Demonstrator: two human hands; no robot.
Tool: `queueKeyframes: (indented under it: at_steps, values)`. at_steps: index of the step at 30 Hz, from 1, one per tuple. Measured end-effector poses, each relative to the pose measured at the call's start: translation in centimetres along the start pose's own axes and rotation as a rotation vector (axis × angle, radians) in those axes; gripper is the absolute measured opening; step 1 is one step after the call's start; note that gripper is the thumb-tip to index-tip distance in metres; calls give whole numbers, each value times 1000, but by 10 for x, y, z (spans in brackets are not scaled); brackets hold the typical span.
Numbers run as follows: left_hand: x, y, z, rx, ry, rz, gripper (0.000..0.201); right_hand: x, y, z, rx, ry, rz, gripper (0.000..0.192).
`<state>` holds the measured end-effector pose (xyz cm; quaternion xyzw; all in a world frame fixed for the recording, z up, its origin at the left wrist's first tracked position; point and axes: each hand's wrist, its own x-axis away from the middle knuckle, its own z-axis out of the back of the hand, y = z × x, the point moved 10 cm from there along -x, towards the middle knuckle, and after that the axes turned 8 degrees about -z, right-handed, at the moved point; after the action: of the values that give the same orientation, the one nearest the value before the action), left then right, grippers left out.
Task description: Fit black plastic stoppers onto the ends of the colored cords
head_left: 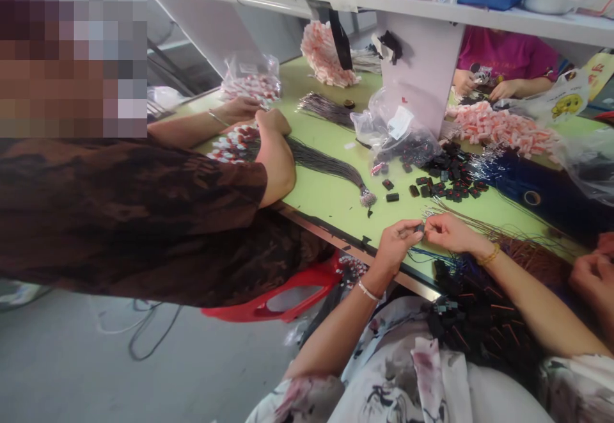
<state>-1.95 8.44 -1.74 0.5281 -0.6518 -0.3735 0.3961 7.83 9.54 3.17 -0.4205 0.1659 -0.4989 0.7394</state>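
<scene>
At the near edge of the green table, a small black connector is pinched between the fingertips of the left hand and the right hand, both closed narrowly on it; its long axis cannot be told, but thin wires are seen running from it to the right and away. Just beyond, a bare strip of table is left open, bounded by loose black connectors. Farther left, a long wire bundle is laid diagonally under a co-worker's hands.
</scene>
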Motion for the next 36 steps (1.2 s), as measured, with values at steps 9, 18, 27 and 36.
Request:
queueKeyframes:
  at_steps: [9, 18, 27, 36]
  values:
    - [3, 5, 9, -164, -94, 2, 43, 2, 11, 55, 127, 204, -51, 24]
    - [4, 11, -2, -229, -214, -36, 39, -6, 20, 26, 708, 177, -208, 12]
    - [10, 9, -18, -35, -141, 20, 37, 0, 13, 40, 371, 204, -107, 8]
    - [8, -7, -32, 260, -112, 154, 31, 5, 2, 44, -202, 164, -8, 13]
